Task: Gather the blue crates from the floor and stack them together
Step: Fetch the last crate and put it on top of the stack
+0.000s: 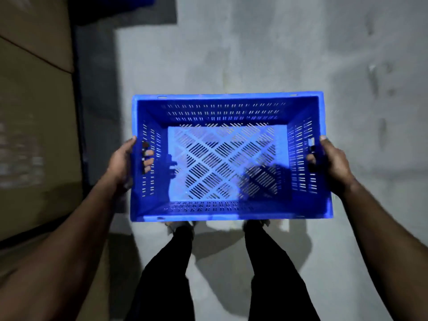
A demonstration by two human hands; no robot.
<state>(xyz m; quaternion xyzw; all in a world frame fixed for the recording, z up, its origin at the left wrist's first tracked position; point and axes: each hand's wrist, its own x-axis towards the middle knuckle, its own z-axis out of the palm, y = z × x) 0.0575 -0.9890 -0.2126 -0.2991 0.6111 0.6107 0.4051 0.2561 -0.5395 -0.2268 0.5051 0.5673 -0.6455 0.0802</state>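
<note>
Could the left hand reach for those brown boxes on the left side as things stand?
Probably not yet. The left hand grips the blue crate through its side handle slot, as does the right hand opposite. The brown boxes stand close by, unobstructed, but letting go would leave the crate one-handed.

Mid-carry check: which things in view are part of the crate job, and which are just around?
Job: blue crate, held off the floor by left hand and right hand through its end handles.

Around: cardboard boxes, grey concrete floor.

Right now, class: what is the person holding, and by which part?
A blue crate, held by both end handle slots: left hand and right hand, fingers hooked through.
</note>
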